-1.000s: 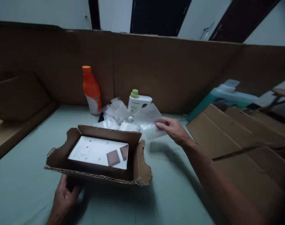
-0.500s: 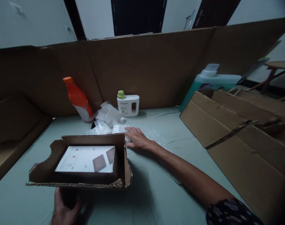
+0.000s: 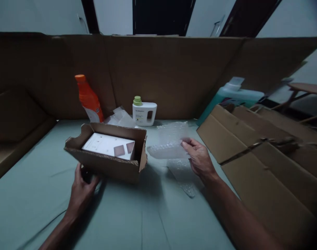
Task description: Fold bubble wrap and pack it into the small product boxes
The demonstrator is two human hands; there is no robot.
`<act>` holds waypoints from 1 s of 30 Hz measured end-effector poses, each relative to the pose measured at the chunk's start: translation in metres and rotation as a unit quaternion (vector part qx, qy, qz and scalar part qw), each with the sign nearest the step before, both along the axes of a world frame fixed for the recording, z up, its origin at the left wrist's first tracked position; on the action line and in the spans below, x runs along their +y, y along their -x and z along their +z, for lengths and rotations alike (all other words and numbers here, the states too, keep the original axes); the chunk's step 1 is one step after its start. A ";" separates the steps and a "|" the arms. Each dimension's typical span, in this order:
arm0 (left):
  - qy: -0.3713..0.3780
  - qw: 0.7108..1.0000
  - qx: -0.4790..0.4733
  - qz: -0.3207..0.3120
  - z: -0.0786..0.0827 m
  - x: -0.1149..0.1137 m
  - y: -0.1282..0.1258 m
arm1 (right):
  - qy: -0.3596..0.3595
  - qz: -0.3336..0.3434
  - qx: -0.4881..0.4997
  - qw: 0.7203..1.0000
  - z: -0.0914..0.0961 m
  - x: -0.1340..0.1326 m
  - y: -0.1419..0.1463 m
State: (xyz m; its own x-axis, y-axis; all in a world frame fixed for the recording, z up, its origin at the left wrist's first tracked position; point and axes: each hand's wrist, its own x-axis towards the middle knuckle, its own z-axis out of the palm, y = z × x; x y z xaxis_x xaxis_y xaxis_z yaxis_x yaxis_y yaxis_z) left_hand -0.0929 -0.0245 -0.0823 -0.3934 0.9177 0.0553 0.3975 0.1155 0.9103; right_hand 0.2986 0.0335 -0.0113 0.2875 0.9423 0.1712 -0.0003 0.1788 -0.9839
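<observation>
An open cardboard box (image 3: 103, 165) sits left of centre, slightly tilted, with a white printed carton (image 3: 102, 143) inside it. My left hand (image 3: 83, 187) is curled against the lower near side of the box; its fingertips are partly hidden beneath it. To the right of the box, my right hand (image 3: 200, 156) pinches a clear sheet of bubble wrap (image 3: 168, 151) between thumb and fingers, held above the table. Another piece of bubble wrap (image 3: 183, 177) lies on the table just below that hand.
At the back stand an orange bottle (image 3: 90, 99), a white jug with a green cap (image 3: 144, 114) and clear plastic packaging (image 3: 122, 117). A large teal jug (image 3: 226, 97) leans behind folded cardboard (image 3: 257, 173) on the right. A cardboard wall (image 3: 174, 73) borders the pale table (image 3: 122, 215).
My right hand has moved right, away from the box, and has taken hold of bubble wrap. The box appears farther off and more tilted, with my left hand still at its near side.
</observation>
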 end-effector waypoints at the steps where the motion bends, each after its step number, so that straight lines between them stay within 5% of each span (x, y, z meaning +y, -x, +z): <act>1: -0.007 1.000 -0.006 0.000 0.002 0.006 -0.001 | 0.005 -0.009 0.011 1.000 -0.001 -0.010 0.000; 4: -0.074 0.997 0.021 0.019 0.010 -0.001 -0.008 | 0.006 -0.002 0.034 0.999 -0.003 -0.038 -0.004; 8: -0.214 0.972 0.093 0.001 0.016 -0.059 -0.029 | 0.034 0.080 0.063 0.994 -0.004 -0.078 -0.004; 10: -0.183 0.980 0.056 -0.055 0.013 -0.090 -0.047 | 0.065 0.135 0.072 0.986 -0.006 -0.096 0.007; 13: -0.009 0.972 -0.123 -0.199 0.006 -0.118 -0.080 | 0.116 0.196 0.105 0.968 -0.013 -0.116 0.041; 15: 0.093 0.924 -0.257 -0.269 0.005 -0.121 -0.102 | 0.145 0.198 0.147 0.958 -0.023 -0.122 0.066; 18: 0.178 0.877 -0.340 -0.288 0.011 -0.111 -0.120 | 0.162 0.146 0.202 0.955 -0.037 -0.121 0.086; 22: 0.208 0.869 -0.365 -0.260 0.020 -0.090 -0.116 | 0.152 0.111 0.179 0.966 -0.044 -0.117 0.069; 30: 0.182 0.880 -0.324 -0.296 0.013 -0.087 -0.113 | 0.163 0.176 0.024 0.970 -0.046 -0.111 0.037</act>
State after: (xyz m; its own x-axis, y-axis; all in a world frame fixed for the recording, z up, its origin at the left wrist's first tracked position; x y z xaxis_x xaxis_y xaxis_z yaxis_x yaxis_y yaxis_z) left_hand 0.0200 -0.1110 -0.0695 0.3199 0.8828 -0.3440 -0.1035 0.3935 0.9135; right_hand 0.2614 -0.0774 -0.0574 -0.0623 0.9855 -0.1579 -0.0517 -0.1612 -0.9856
